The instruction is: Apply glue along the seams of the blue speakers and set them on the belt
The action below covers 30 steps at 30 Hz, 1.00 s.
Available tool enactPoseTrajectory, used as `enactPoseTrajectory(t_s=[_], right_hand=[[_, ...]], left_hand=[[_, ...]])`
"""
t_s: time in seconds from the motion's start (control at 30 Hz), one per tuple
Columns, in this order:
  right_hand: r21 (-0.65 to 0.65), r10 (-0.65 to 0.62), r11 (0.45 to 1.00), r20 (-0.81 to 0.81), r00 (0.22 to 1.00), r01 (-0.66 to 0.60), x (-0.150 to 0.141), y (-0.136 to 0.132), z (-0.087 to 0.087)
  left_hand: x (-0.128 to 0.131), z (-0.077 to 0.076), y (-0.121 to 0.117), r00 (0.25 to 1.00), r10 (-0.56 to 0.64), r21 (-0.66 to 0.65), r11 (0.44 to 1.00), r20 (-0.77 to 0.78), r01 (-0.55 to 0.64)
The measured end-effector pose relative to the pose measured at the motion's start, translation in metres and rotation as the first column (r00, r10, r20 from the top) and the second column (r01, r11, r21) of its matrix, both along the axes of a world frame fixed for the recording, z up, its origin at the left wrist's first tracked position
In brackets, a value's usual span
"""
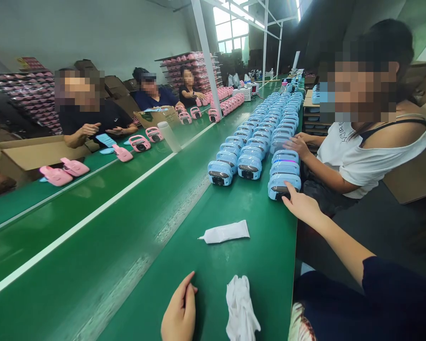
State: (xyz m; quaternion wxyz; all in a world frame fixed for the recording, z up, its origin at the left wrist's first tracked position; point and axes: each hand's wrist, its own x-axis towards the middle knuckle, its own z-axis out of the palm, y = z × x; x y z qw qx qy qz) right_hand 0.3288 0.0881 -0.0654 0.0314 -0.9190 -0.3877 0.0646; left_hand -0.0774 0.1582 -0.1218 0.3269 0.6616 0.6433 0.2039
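Note:
My right hand (303, 206) reaches to the front of the right-hand row, its index finger stretched out and touching the nearest light-blue device (275, 185). That device has a looped handle and a dark front panel; its exact kind is unclear. Just behind it, another blue device (284, 160) shows a purple glow. My left hand (180, 310) is low over the green table, index finger and thumb extended, with nothing visible in it. To its right lies a crumpled white glove (241, 308). A white squeeze tube (227, 232) with a thin nozzle lies farther forward.
Several rows of blue devices (250, 166) stretch away along the table. A co-worker in a white top (365, 156) sits at right, hands on the blue rows. Across the green belt (102, 237), other people sit by pink devices (140, 143) and a cardboard box (38, 156).

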Motion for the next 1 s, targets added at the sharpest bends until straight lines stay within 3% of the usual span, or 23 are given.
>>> enactPoseTrajectory(t_s=[0.3, 1.0], right_hand=[[-0.019, 0.008, 1.0, 0.101, 0.995, -0.006, -0.003, 0.01, 0.005], [-0.006, -0.004, 1.0, 0.145, 0.989, 0.005, -0.009, 0.011, 0.003]], left_hand=[[-0.001, -0.002, 0.001, 1.0, -0.026, 0.036, 0.999, -0.006, 0.026], [-0.002, -0.004, 0.001, 0.999, -0.035, 0.056, 0.998, 0.034, 0.033]])
